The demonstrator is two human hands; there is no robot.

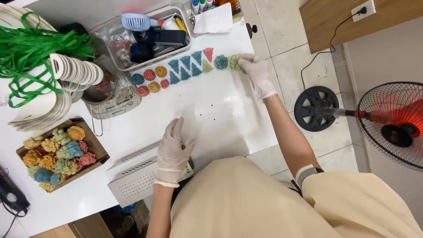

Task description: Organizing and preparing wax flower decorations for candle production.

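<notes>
On the white table (211, 110), the gloved right hand (257, 72) pinches a pale green flower-shaped piece (234, 61) at the far edge, just beside a teal one (221, 61); best kept level and touched lightly. The left hand (172, 152) rests open, holding nothing.

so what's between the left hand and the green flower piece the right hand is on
In the head view, only bare white table with a few dark specks lies between the left hand and the green flower piece under the right hand.
</notes>
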